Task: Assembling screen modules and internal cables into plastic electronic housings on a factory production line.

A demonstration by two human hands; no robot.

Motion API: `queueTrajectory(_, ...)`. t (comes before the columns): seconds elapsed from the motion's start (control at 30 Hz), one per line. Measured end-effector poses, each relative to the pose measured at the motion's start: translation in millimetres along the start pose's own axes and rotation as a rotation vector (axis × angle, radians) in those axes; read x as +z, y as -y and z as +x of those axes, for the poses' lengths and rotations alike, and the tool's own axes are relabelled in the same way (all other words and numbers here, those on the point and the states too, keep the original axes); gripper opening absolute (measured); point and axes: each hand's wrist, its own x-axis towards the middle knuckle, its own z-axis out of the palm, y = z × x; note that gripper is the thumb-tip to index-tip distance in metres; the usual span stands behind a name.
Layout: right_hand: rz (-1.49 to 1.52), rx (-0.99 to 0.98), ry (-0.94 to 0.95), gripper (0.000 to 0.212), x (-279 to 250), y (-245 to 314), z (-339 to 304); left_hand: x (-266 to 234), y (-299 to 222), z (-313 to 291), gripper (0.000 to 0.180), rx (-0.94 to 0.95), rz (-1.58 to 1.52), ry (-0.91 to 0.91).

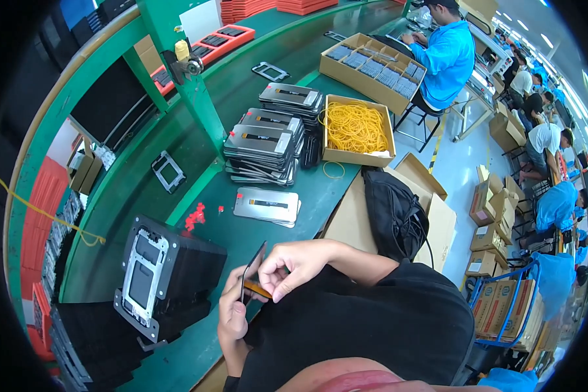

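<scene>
My left hand (232, 310) grips a thin phone screen panel (253, 264) by its edge, tilted so it shows nearly edge-on. The fingers of my right hand (291, 266) are pinched together at an orange-yellow strip (258, 289) beside the panel's lower part. Whether that strip is a flex cable or a rubber band is hard to tell. Just beyond my hands, two or so silver phone screen panels (266, 206) lie flat on the green bench. Small red pieces (195, 217) are scattered left of them. A tall stack of similar panels (261, 145) stands farther back.
Left of my hands, black trays are stacked under a metal phone frame (144, 274). A box of yellow rubber bands (357, 127) and a divided carton (372, 72) sit behind. A green post (193, 91) rises at the bench. A black bag (395, 212) lies to the right.
</scene>
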Motion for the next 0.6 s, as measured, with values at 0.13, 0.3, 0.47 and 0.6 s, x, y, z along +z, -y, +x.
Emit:
queueTrajectory(0.13,-0.119,-0.019,-0.099,0.019,-0.8,4.4,0.6,2.3,1.8,-6.4,0.090,0.007,-0.006,-0.005)
queueTrajectory(0.3,-0.133,-0.063,-0.156,0.021,5.5,-0.3,4.7,-1.4,17.7,-19.2,0.091,-0.041,-0.099,-0.056)
queueTrajectory(0.47,-0.280,-0.121,-0.210,0.019,13.9,6.3,14.4,-0.7,14.5,-22.6,0.090,0.007,-0.010,-0.176)
queueTrajectory(0.6,-0.414,-0.191,-0.317,0.017,16.7,4.2,15.6,-6.1,20.8,-30.0,0.089,0.009,-0.018,-0.167)
